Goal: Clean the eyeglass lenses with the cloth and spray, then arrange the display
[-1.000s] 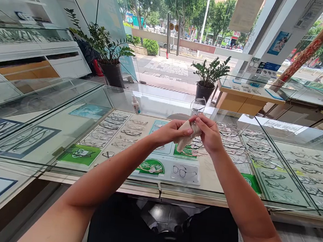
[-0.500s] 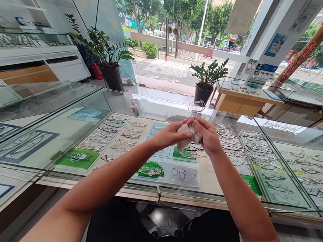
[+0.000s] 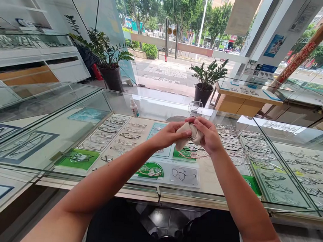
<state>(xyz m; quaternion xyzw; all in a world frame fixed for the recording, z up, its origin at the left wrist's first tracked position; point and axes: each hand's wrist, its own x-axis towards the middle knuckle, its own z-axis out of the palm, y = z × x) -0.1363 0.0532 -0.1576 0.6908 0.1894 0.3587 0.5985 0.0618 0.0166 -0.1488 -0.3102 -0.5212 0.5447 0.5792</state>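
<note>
Above the glass counter, my left hand [image 3: 170, 134] and my right hand [image 3: 211, 136] meet, both with fingers closed. Between them is a crumpled off-white cloth [image 3: 181, 141], folded around part of a pair of thin-rimmed eyeglasses [image 3: 195, 108]. One round clear lens stands up beyond my fingertips, outside the cloth. The other lens lies within the cloth, mostly covered. My left thumb presses on the cloth's near side, while my right fingers curl over its right side and top. How the temples lie is hard to make out.
Under the glass top of the display counter [image 3: 132, 187], several rows of eyeglass frames [image 3: 130, 136] lie on trays. A small white spray bottle [image 3: 134, 108] stands on the glass to the left of my hands. Potted plants [image 3: 203, 91] stand beyond the counter, before the glass doors.
The cloth is bunched more fully around the near lens, and my right fingers have shifted over it. The hands stay in almost the same place.
</note>
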